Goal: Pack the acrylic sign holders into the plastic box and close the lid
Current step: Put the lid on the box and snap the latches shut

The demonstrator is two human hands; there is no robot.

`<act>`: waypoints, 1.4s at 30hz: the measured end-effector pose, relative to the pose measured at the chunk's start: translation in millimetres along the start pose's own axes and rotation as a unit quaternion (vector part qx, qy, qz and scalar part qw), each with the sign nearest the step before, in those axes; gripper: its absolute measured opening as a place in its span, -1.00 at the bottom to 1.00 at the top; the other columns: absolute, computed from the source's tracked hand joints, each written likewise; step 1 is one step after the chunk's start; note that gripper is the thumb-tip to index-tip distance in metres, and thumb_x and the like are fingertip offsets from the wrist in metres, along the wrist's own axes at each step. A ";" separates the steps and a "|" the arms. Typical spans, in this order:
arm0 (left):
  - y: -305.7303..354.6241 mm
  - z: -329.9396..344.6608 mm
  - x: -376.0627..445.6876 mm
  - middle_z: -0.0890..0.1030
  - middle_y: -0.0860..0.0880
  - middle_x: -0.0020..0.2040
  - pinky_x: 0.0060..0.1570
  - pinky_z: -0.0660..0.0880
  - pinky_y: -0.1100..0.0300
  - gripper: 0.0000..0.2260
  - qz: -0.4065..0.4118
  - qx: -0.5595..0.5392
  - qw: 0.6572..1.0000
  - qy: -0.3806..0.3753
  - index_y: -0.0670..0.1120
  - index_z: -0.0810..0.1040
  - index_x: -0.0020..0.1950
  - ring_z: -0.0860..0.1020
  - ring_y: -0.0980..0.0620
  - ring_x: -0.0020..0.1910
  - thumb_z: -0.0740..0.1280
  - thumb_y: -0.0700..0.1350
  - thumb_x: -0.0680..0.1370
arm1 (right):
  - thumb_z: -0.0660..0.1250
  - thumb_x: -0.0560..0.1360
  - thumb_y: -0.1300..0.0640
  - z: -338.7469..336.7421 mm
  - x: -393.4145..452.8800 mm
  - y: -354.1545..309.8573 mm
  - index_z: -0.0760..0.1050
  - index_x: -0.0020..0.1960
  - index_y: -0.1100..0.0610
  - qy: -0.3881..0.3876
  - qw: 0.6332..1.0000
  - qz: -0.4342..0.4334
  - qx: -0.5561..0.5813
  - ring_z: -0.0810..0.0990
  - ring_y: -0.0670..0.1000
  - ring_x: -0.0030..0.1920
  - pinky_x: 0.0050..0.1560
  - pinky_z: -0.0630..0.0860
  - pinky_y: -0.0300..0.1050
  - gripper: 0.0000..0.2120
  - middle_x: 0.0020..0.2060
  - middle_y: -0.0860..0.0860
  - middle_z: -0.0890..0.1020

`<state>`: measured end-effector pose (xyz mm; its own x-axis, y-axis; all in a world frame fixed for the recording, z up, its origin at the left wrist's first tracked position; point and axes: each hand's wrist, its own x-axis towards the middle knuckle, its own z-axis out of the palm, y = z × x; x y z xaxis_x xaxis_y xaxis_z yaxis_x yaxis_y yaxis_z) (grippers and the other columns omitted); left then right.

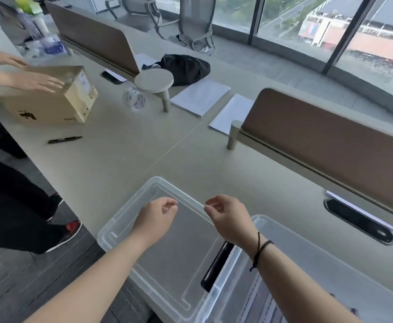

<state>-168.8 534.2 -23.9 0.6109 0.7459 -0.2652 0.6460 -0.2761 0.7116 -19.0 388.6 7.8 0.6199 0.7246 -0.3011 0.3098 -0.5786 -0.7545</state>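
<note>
A clear plastic lid (121, 220) lies flat at the desk's near edge. To its right stands the clear plastic box (312, 250), open, with a black handle (216, 264) on its near-left wall. My left hand (154, 220) and my right hand (228, 217) hover side by side above the lid. Thumb and forefinger of each hand pinch the top edge of a clear acrylic sign holder (186, 241). It is almost invisible and shows only as a grey sheen between my forearms. Faint clear shapes lie on the box's floor.
Another person's hands (35, 81) rest on a cardboard box (51, 103) at the far left; their legs stand by the desk. A black marker (65, 139), a tape roll (133, 99), a small round stand (154, 80), paper stacks (200, 96) and brown divider panels (326, 141) occupy the desk.
</note>
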 end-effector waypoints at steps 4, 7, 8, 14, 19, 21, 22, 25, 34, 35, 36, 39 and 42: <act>-52.1 -22.5 63.1 0.59 0.09 0.21 0.15 0.46 0.11 -0.79 -0.059 0.051 0.997 -0.012 0.06 0.58 0.20 0.53 0.02 0.20 0.30 -0.01 0.58 | 0.29 0.53 0.02 36.8 64.0 3.3 0.56 0.16 0.06 -0.033 0.995 0.071 -0.068 0.59 0.01 0.12 0.12 0.51 -0.11 -0.75 0.06 -0.04 0.66; -83.2 -32.7 106.7 0.52 -0.02 0.29 0.11 0.43 0.08 -0.73 -0.090 0.102 0.991 -0.018 0.02 0.53 0.27 0.50 -0.06 0.22 0.29 -0.01 0.57 | 0.26 0.54 0.01 57.5 101.0 17.2 0.49 0.28 0.07 -0.063 0.980 0.129 -0.134 0.50 0.08 0.25 0.22 0.46 -0.05 -0.66 0.20 0.02 0.60; -92.6 -33.7 119.4 0.51 -0.05 0.30 0.10 0.43 0.07 -0.71 -0.096 0.116 0.988 -0.020 0.01 0.51 0.29 0.49 -0.08 0.23 0.28 -0.01 0.57 | 0.25 0.55 0.01 63.1 109.2 22.2 0.47 0.30 0.08 -0.064 0.976 0.148 -0.148 0.48 0.10 0.27 0.24 0.45 -0.03 -0.65 0.23 0.04 0.58; -128.2 -33.9 157.5 0.48 -0.07 0.32 0.12 0.46 -0.06 -0.56 -0.129 0.184 0.974 -0.034 -0.02 0.35 0.43 0.42 -0.14 0.28 0.27 0.03 0.57 | 0.31 0.51 0.05 87.6 123.3 48.1 0.47 0.26 0.06 -0.051 0.953 0.194 -0.225 0.52 0.13 0.20 0.10 0.47 -0.01 -0.67 0.18 0.06 0.53; -137.2 -32.8 161.1 0.52 -0.06 0.11 -0.08 0.38 0.03 -0.83 -0.110 0.217 0.970 -0.023 -0.03 0.46 0.05 0.46 -0.15 0.13 0.28 0.03 0.57 | 0.29 0.54 -0.01 98.3 121.7 53.3 0.51 0.09 0.14 -0.056 0.944 0.179 -0.270 0.54 0.16 0.09 0.08 0.49 0.01 -0.76 0.04 0.09 0.52; -136.6 -31.1 162.0 0.51 -0.08 0.08 -0.12 0.36 0.03 -0.86 -0.113 0.208 0.971 -0.022 -0.05 0.43 0.00 0.47 -0.15 0.11 0.28 0.01 0.58 | 0.28 0.55 -0.03 100.2 121.6 53.2 0.50 0.08 0.13 -0.058 0.942 0.166 -0.285 0.53 0.15 0.08 0.08 0.48 0.01 -0.75 0.04 0.08 0.53; -135.8 -29.6 162.7 0.51 -0.09 0.08 -0.13 0.36 0.02 -0.87 -0.112 0.206 0.972 -0.020 -0.07 0.42 -0.01 0.47 -0.16 0.11 0.27 -0.02 0.59 | 0.28 0.56 -0.04 100.7 121.4 52.8 0.49 0.08 0.13 -0.056 0.941 0.166 -0.288 0.53 0.14 0.09 0.08 0.48 0.02 -0.75 0.04 0.07 0.53; -132.9 -25.8 164.2 0.50 -0.14 0.10 -0.10 0.41 -0.04 -0.88 -0.107 0.214 0.971 -0.012 -0.12 0.43 0.00 0.45 -0.20 0.14 0.26 -0.07 0.60 | 0.25 0.57 -0.04 102.0 120.6 50.9 0.49 0.08 0.11 -0.042 0.941 0.172 -0.289 0.52 0.13 0.10 0.08 0.47 0.04 -0.77 0.05 0.06 0.52; -122.5 -29.8 175.0 0.53 -0.22 0.10 -0.13 0.35 -0.02 -0.89 -0.097 0.163 0.982 0.027 -0.12 0.36 0.08 0.54 -0.29 0.06 0.18 -0.09 0.64 | 0.19 0.61 -0.03 99.1 115.9 34.0 0.43 0.11 0.12 0.033 0.954 0.155 -0.254 0.53 0.17 0.06 -0.05 0.43 0.01 -0.77 0.02 0.08 0.55; -119.8 -33.1 177.6 0.53 -0.22 0.09 -0.14 0.33 -0.02 -0.89 -0.089 0.159 0.983 0.034 -0.11 0.35 0.08 0.53 -0.29 0.05 0.17 -0.09 0.64 | 0.19 0.62 -0.03 96.8 115.8 30.2 0.44 0.11 0.12 0.041 0.954 0.142 -0.259 0.52 0.17 0.04 -0.07 0.42 0.00 -0.77 0.01 0.08 0.55; -116.1 -37.5 180.3 0.53 -0.22 0.09 -0.14 0.33 -0.02 -0.89 -0.076 0.157 0.984 0.044 -0.11 0.35 0.08 0.53 -0.29 0.04 0.16 -0.08 0.64 | 0.19 0.62 -0.03 94.1 116.0 26.0 0.44 0.11 0.12 0.051 0.955 0.128 -0.261 0.52 0.17 0.03 -0.08 0.42 0.00 -0.77 0.00 0.08 0.55; -99.0 -55.2 189.8 0.53 -0.23 0.08 -0.16 0.32 -0.02 -0.89 -0.032 0.155 0.984 0.083 -0.10 0.36 0.10 0.52 -0.29 0.03 0.16 -0.08 0.64 | 0.19 0.62 -0.01 84.3 118.8 11.7 0.48 0.09 0.13 0.088 0.959 0.097 -0.249 0.53 0.19 0.01 -0.10 0.40 0.00 -0.77 -0.01 0.09 0.56; -77.6 -77.8 198.2 0.52 -0.22 0.10 -0.16 0.31 -0.01 -0.87 0.004 0.156 0.981 0.118 -0.09 0.39 0.14 0.50 -0.28 0.05 0.16 -0.08 0.64 | 0.20 0.61 -0.02 73.5 120.2 -7.7 0.51 0.12 0.11 0.131 0.962 0.074 -0.229 0.54 0.19 0.03 -0.06 0.43 0.00 -0.76 0.01 0.09 0.58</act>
<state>-133.4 750.6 -81.1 0.5179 0.8520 -0.0765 0.7722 -0.4272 0.4704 0.1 507.7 -65.5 0.8234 0.5370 -0.1834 0.4517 -0.8160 -0.3608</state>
